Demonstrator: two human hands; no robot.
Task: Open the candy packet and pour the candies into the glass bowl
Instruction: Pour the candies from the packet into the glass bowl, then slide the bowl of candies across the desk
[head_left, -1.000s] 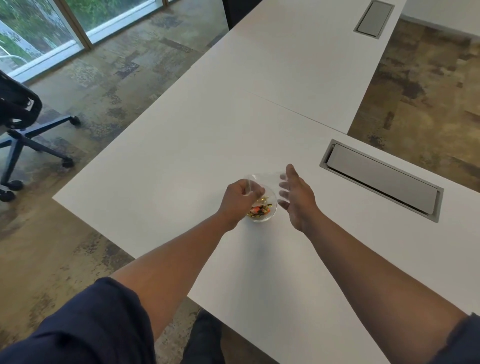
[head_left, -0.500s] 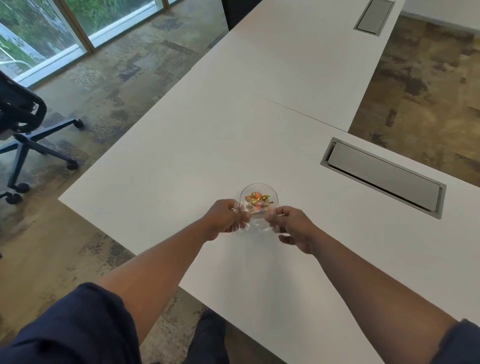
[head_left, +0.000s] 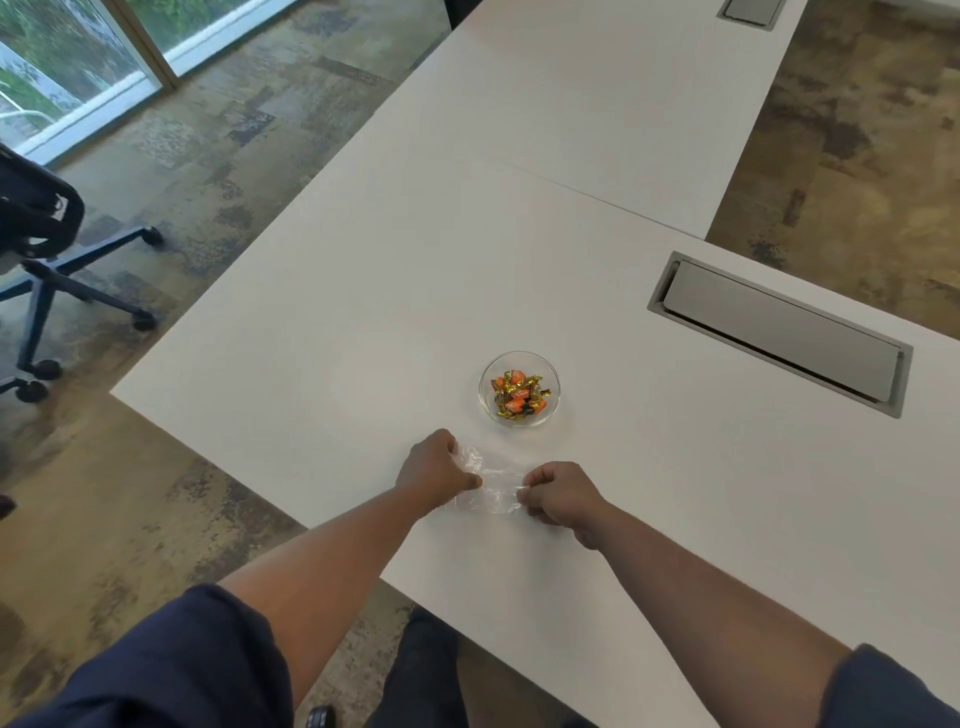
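A small glass bowl stands on the white table, holding several orange and gold wrapped candies. Nearer to me, a clear plastic candy packet lies flat and looks empty. My left hand pinches its left end and my right hand pinches its right end, stretching it between them just above or on the table surface. Both hands sit a short way in front of the bowl, apart from it.
A grey cable hatch is set into the table to the right of the bowl. A second hatch lies at the far end. A dark office chair stands on the carpet to the left. The table's near edge runs just below my forearms.
Both hands have drawn the packet back from over the bowl toward me and lowered it to the table. The bowl now stands uncovered with the candies inside.
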